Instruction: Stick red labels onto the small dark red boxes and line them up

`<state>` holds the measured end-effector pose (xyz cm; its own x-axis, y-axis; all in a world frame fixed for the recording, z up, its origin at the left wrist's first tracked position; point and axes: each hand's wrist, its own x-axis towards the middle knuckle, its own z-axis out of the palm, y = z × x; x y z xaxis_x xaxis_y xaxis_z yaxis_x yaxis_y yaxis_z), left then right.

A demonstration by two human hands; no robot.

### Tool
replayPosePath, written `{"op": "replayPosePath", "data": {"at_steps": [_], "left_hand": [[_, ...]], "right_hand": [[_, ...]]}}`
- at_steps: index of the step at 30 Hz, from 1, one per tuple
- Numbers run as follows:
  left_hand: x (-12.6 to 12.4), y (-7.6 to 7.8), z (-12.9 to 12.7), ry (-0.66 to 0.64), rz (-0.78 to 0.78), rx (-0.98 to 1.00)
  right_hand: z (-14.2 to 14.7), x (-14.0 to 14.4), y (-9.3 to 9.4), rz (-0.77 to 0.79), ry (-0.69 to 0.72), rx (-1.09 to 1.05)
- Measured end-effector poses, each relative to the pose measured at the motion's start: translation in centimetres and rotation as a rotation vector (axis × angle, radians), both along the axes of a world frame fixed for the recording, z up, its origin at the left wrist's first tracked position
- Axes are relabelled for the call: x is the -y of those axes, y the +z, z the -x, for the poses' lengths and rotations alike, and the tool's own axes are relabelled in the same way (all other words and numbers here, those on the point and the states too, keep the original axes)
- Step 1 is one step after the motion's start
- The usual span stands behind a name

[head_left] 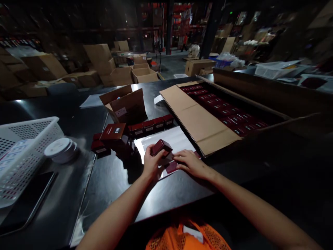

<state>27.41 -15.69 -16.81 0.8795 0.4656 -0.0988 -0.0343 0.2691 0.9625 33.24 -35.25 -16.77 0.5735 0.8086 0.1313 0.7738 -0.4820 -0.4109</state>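
My left hand (151,161) holds a small dark red box (161,147) tilted above a white sheet (174,139) on the black table. My right hand (191,163) lies flat on the sheet beside it, fingers touching another small red piece (171,167). Behind them stands a row of small dark red boxes (151,127), and a loose pile of the same boxes (111,139) sits to the left.
A large open carton (197,118) filled with rows of red boxes lies at the right. A smaller open carton (125,104) stands behind the row. At the left are a white mesh basket (23,152), a roll of white labels (61,148) and a phone (28,201).
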Motion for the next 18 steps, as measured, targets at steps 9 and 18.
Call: {"op": "replayPosePath", "data": {"at_steps": [9, 18], "left_hand": [[-0.5, -0.9, -0.8, 0.033, 0.066, 0.012], [-0.7, -0.7, -1.0, 0.014, 0.033, 0.036]], "right_hand": [[0.5, 0.1, -2.1, -0.157, -0.048, 0.085], [1.2, 0.1, -2.7, -0.316, -0.03, 0.081]]}}
